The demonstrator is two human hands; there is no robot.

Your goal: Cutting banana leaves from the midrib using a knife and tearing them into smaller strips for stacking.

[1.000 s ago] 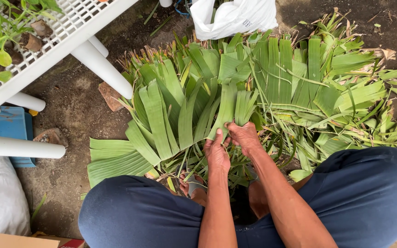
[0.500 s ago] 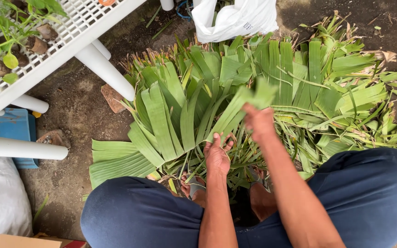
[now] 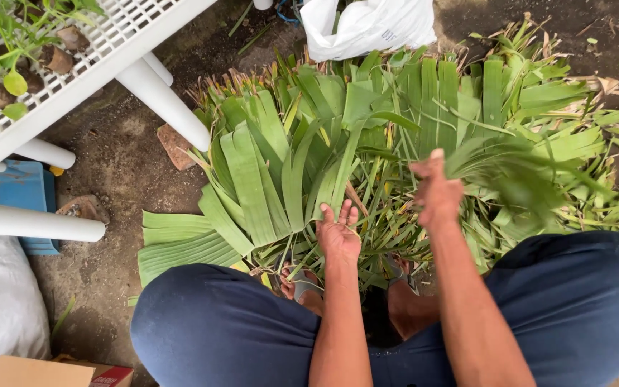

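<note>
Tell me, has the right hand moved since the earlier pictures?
Yes. The right hand has swung rightward with a leaf strip, away from the left hand and the white table leg.

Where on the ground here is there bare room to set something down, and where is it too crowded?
Bare dirt lies left of the leaf pile, between the white table legs and the brick piece. More shows at top right, beyond the white bag. The centre is crowded: leaves surround the left hand and the right hand.
</note>
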